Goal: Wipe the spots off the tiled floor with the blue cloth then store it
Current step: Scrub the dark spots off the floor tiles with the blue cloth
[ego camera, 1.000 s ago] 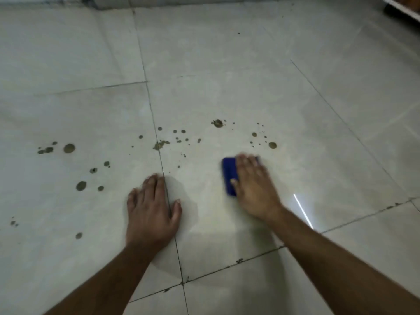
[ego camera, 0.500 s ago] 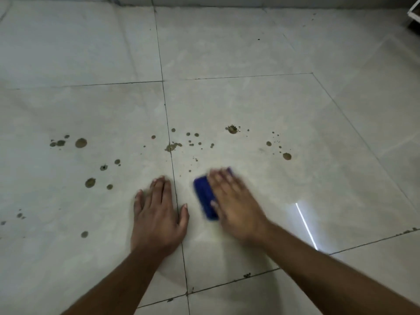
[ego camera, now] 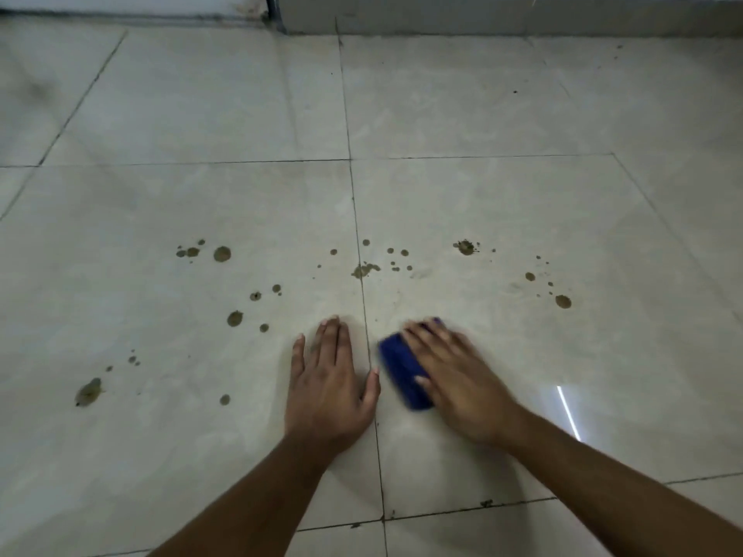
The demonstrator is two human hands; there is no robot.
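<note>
Leftward now, my right hand [ego camera: 462, 379] presses flat on the blue cloth [ego camera: 402, 369]; I keep even pressure toward the far spots [ego camera: 364, 270].

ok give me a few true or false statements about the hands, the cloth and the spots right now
1. The right hand presses flat on the blue cloth. True.
2. The left hand holds a second cloth. False: it rests flat on the tiled floor, holding nothing.
3. Brown spots remain on the tile left of the left hand. True.
4. The cloth covers the large spot far right. False: that spot lies uncovered, apart from the cloth.
</note>
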